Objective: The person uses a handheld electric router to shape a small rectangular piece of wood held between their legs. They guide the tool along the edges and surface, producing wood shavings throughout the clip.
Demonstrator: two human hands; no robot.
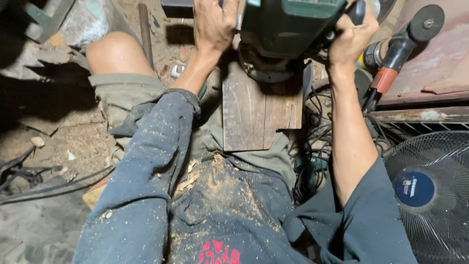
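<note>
A green power tool (pixel 288 24) stands with its round base on the far end of a dark wooden board (pixel 254 112) that lies across the person's lap, at the top middle of the view. Both hands grip it: the left hand (pixel 214 24) is closed around a handle on its left side, the right hand (pixel 349 41) around a black handle on its right. Sawdust covers the dark blue shirt (pixel 229 205); an angle grinder (pixel 391 58) and tangled cables (pixel 317 122) lie just right of the board, with a fan (pixel 432 195) nearer on the right.
</note>
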